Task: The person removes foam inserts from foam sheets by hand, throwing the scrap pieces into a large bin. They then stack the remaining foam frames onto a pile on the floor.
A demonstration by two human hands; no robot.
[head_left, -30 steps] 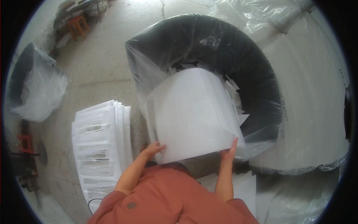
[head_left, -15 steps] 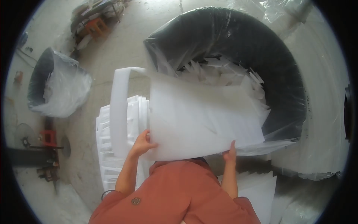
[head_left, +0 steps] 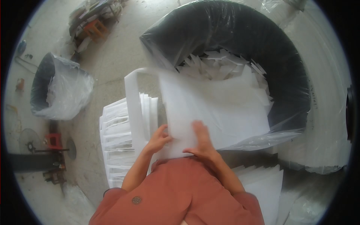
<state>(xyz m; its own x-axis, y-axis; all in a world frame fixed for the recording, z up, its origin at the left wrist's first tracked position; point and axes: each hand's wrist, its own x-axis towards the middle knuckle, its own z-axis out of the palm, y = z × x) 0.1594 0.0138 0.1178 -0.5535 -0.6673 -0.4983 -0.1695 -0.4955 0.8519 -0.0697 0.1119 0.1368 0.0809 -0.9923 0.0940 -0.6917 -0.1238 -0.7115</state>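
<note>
A large white foam sheet (head_left: 221, 112) lies in front of my body, its far side reaching over the near edge of a plastic-lined black bin (head_left: 288, 75). Along its left side runs a narrow frame-like strip (head_left: 132, 101) with a long opening between the two. My left hand (head_left: 159, 139) is closed on the edge of the sheet beside that opening, thumb and fingers bent around it. Over the sheet's near part, my right hand (head_left: 202, 141) has its thumb spread from the fingers. It is slightly blurred, and holds nothing that I can see.
White foam offcuts (head_left: 225, 63) fill part of the bin. A stack of white foam frames (head_left: 116, 138) stands at left, and more white sheets (head_left: 258, 180) stand at lower right. Farther left are a smaller lined bin (head_left: 71, 88) and a red stool (head_left: 54, 140).
My right hand has left the sheet's near right edge and moved left across it, near my left hand. The sheet and strip appear shifted slightly right in view.
</note>
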